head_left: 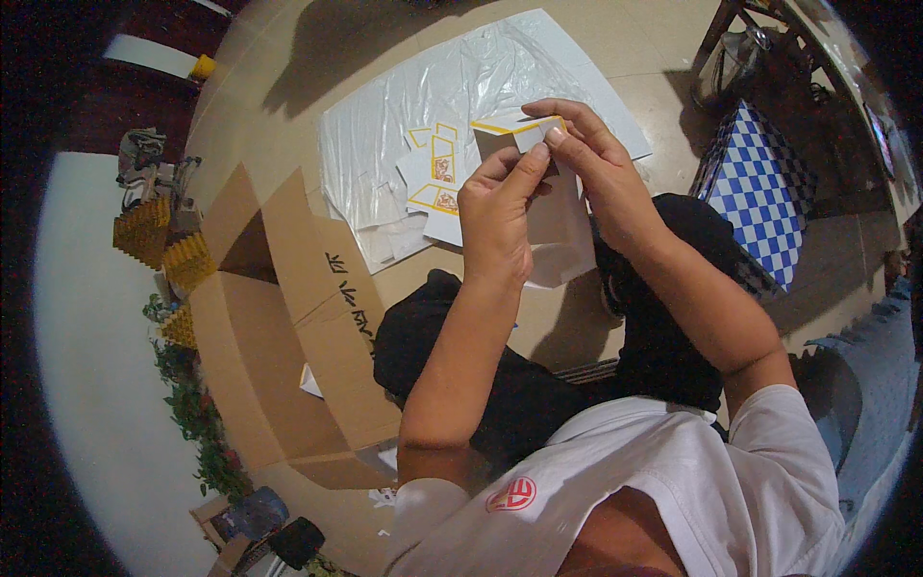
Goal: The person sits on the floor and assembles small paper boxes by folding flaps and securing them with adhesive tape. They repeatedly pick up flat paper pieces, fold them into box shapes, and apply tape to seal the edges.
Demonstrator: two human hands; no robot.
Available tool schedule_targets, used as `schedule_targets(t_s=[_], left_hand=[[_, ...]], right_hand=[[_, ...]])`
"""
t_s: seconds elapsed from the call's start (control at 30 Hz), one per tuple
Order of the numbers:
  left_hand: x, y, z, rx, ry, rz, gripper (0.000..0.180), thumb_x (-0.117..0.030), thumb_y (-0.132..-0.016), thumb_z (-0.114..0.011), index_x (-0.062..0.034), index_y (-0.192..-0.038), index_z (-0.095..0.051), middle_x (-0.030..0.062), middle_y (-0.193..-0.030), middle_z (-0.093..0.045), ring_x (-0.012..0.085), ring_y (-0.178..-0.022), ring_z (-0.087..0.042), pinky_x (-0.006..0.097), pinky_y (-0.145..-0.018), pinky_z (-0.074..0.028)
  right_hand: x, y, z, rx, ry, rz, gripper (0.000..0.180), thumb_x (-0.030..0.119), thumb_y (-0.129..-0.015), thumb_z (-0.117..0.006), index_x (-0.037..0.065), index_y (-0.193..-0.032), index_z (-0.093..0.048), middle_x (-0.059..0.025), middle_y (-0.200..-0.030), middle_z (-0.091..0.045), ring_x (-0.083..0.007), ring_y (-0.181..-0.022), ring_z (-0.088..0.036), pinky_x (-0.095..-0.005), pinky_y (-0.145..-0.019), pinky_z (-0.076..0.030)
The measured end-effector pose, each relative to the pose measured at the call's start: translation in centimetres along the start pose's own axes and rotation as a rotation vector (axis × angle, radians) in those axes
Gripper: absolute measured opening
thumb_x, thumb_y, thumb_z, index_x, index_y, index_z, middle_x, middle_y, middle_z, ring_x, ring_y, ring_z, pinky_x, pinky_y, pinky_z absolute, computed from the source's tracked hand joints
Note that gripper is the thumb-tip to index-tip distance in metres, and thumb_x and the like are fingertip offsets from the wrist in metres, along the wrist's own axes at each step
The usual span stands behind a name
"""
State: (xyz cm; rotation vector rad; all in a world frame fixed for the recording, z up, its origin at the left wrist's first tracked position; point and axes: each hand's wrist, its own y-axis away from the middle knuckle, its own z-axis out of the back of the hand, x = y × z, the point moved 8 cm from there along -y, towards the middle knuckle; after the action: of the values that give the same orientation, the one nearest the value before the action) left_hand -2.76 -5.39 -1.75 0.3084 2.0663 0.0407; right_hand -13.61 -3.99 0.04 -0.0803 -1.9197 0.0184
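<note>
The left hand [502,202] is gripping the white carton [562,221] with curled fingers, the right hand [598,163] is pinching its yellow-edged flap [527,131], its long body running between them toward the black trousers [663,332]

Wht ctn [561,219] btwn L-grip [500,216], R-grip [598,165]

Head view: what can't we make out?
- Head view: white carton, part of its side, covered by the left hand.
- Head view: white piece in the cardboard box, partly hidden by the box's wall.
- Head view: table at right, cut off by the dark fisheye rim.
</note>
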Motion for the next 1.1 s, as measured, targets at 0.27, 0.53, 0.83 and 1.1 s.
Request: schedule_targets(t_s=[0.27,0.53,0.83,1.1], left_hand=[[0.2,-0.3,-0.5,-0.007,0.044,-0.02,0.014,-0.014,-0.085,-0.071,-0.0018,-0.088,-0.066,0.0024,-0.079,-0.065,0.0076,-0.069,-0.057,0.02,-0.063,-0.044],[-0.7,-0.1,-0.4,-0.078,-0.184,-0.136,0.015,-0.013,-0.088,-0.066,0.0017,-0.089,-0.065,0.003,-0.08,-0.065,0.0058,-0.069,-0.056,0.02,-0.061,-0.044],[-1.4,-0.7,0.3,-0.084,-0.286,-0.144,0.016,-0.012,-0.088,-0.063,0.0034,-0.091,-0.064,0.0043,-0.08,-0.064,0.0064,-0.069,-0.057,0.02,-0.06,-0.044],[-1.5,-1.4,2.8,-0.131,-0.32,-0.078,0.021,-0.015,-0.087,-0.065,0.0046,-0.095,-0.064,0.0021,-0.082,-0.061,0.0075,-0.072,-0.053,0.022,-0.067,-0.042]], right_hand=[[-0.5,-0.4,0.1,-0.02,-0.191,0.016,0.027,0.018,-0.095,-0.054,0.011,-0.121,-0.055,-0.0052,-0.102,-0.056,-0.0119,-0.094,-0.053,-0.0255,-0.082,-0.045],[-0.9,-0.5,0.4,-0.059,-0.203,-0.012,0.027,0.015,-0.092,-0.057,0.009,-0.118,-0.058,-0.0067,-0.104,-0.058,-0.0136,-0.092,-0.056,-0.0288,-0.082,-0.046],[-0.9,-0.9,1.4,-0.111,0.052,-0.097,0.033,0.02,-0.087,-0.063,0.009,-0.118,-0.061,-0.0058,-0.109,-0.059,-0.0151,-0.094,-0.056,-0.0298,-0.084,-0.045],[1.8,-2.9,6.6,-0.023,0.117,-0.173,0.047,0.042,-0.095,-0.049,0.006,-0.125,-0.056,-0.0109,-0.12,-0.06,-0.0235,-0.111,-0.059,-0.0363,-0.095,-0.046]])
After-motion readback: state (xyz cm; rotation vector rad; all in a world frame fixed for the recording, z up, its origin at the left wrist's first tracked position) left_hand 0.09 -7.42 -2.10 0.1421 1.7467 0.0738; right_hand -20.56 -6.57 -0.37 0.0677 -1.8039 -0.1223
